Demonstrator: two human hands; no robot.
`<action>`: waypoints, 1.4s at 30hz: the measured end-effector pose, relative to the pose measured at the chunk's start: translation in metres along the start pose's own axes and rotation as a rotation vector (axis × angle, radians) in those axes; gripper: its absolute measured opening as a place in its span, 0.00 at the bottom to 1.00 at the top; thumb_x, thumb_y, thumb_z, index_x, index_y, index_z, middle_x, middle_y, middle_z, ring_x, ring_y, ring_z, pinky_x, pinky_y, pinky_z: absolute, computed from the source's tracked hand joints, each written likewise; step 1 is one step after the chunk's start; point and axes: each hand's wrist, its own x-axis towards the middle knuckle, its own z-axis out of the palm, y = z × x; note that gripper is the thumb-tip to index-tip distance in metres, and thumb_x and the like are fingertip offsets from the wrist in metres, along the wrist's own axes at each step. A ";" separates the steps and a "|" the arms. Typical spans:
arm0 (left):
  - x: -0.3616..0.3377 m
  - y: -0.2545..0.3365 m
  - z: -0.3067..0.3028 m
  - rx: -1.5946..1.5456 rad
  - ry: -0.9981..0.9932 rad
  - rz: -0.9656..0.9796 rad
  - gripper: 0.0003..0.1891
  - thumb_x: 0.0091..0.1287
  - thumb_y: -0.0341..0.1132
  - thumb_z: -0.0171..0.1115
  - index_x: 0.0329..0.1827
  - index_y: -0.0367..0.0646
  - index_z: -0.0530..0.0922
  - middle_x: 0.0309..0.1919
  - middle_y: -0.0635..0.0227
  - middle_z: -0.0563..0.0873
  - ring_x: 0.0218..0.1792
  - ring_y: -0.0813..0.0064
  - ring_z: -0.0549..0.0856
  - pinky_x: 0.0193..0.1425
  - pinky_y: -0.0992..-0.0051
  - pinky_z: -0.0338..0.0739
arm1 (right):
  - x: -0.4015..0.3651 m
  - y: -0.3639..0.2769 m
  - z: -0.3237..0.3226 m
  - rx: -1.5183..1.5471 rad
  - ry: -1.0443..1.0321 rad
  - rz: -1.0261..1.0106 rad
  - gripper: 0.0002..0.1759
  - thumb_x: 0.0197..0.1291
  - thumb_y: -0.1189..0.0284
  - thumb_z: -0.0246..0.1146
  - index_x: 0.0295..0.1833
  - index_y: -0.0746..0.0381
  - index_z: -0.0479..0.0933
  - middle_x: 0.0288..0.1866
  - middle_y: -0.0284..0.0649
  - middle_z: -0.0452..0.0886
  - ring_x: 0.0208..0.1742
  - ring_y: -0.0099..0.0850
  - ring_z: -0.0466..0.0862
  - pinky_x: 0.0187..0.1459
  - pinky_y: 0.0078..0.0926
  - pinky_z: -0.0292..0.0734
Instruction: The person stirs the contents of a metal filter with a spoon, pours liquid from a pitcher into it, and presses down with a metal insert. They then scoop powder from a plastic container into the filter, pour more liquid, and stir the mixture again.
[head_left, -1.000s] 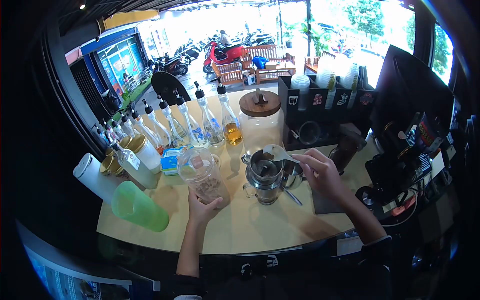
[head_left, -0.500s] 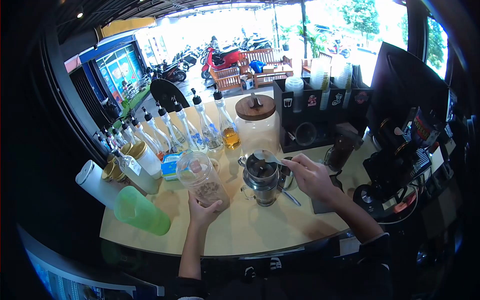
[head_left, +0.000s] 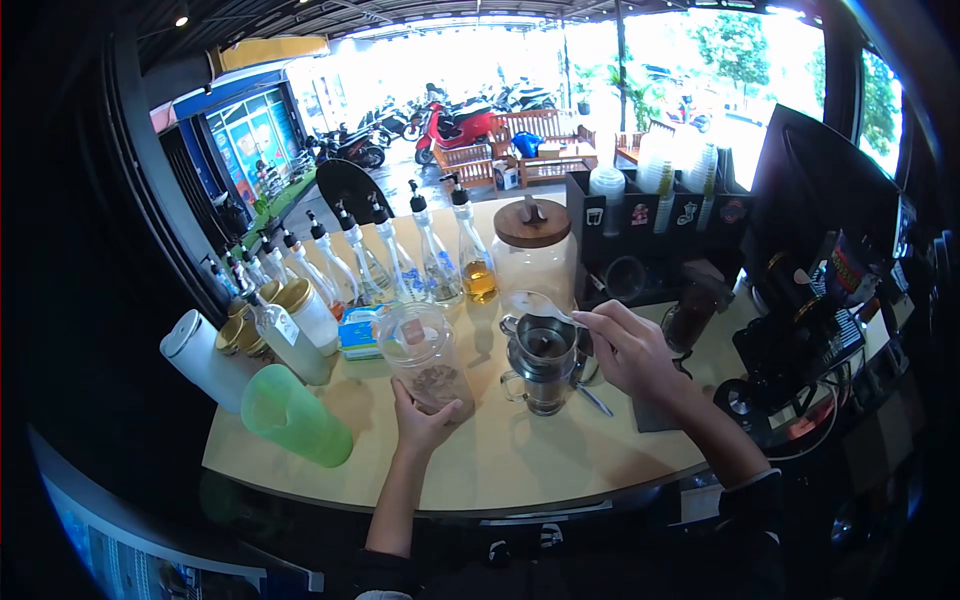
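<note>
My left hand (head_left: pixel 425 418) is wrapped round a clear plastic jar (head_left: pixel 418 345), tilted on the counter, with brown, crumbly contents low inside. My right hand (head_left: pixel 632 352) pinches the handle of a pale, see-through spoon (head_left: pixel 532 305). The spoon's bowl hangs just over the far rim of a metal drip coffee filter (head_left: pixel 546 350). Dark material shows inside the filter, which sits upright on a glass mug (head_left: pixel 543 398). A metal utensil (head_left: pixel 597 402) lies beside the mug, partly hidden.
Pump syrup bottles (head_left: pixel 478 262) line the back left. A green tumbler (head_left: pixel 300 420) leans at the front left. Behind the filter stands a wood-lidded jar (head_left: pixel 533 255), and a black cup organizer (head_left: pixel 655 245) is farther right. Dark equipment (head_left: pixel 800 340) crowds the right side.
The spoon has lifted slightly and shifted from over the filter's opening toward its far left rim. My left hand still holds the jar. The whole view has shifted a little.
</note>
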 end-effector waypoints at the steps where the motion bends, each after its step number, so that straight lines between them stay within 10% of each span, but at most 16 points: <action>1: 0.000 -0.002 -0.001 0.044 0.014 0.015 0.41 0.42 0.27 0.78 0.58 0.42 0.61 0.54 0.60 0.74 0.55 0.68 0.77 0.58 0.67 0.76 | 0.009 -0.005 0.002 0.004 0.001 -0.010 0.21 0.46 0.84 0.62 0.49 0.63 0.78 0.36 0.38 0.76 0.35 0.35 0.82 0.33 0.31 0.78; 11: -0.002 -0.010 -0.016 0.245 0.065 0.135 0.47 0.40 0.34 0.81 0.65 0.37 0.61 0.60 0.55 0.73 0.63 0.61 0.72 0.67 0.64 0.67 | 0.113 -0.056 0.064 -0.258 -0.241 -0.561 0.14 0.49 0.75 0.62 0.44 0.59 0.79 0.42 0.34 0.75 0.47 0.28 0.78 0.51 0.31 0.69; 20: -0.002 0.003 -0.023 0.458 -0.015 0.165 0.49 0.42 0.37 0.80 0.67 0.35 0.60 0.59 0.54 0.72 0.63 0.59 0.71 0.69 0.62 0.64 | 0.122 -0.062 0.110 -0.327 -0.440 -0.540 0.08 0.51 0.74 0.63 0.38 0.56 0.83 0.41 0.30 0.79 0.53 0.28 0.78 0.60 0.35 0.66; 33: -0.001 0.022 -0.022 0.631 0.271 0.847 0.32 0.48 0.40 0.76 0.54 0.39 0.71 0.46 0.58 0.76 0.48 0.58 0.77 0.53 0.62 0.73 | 0.066 -0.016 0.026 0.051 -0.071 -0.295 0.13 0.48 0.82 0.61 0.42 0.62 0.78 0.46 0.39 0.78 0.48 0.40 0.79 0.51 0.37 0.73; 38: -0.008 0.058 0.040 0.564 0.119 1.026 0.14 0.53 0.33 0.71 0.40 0.44 0.78 0.37 0.64 0.77 0.40 0.63 0.79 0.45 0.67 0.75 | 0.009 0.035 0.022 0.181 0.022 0.110 0.08 0.54 0.81 0.61 0.41 0.65 0.78 0.46 0.42 0.77 0.48 0.40 0.80 0.53 0.35 0.72; 42: -0.001 0.064 0.090 0.457 0.048 0.946 0.18 0.54 0.36 0.71 0.45 0.42 0.77 0.42 0.60 0.78 0.44 0.61 0.79 0.50 0.65 0.75 | -0.053 0.075 0.040 0.181 0.076 0.371 0.13 0.56 0.79 0.62 0.48 0.66 0.76 0.53 0.48 0.73 0.55 0.44 0.76 0.59 0.36 0.70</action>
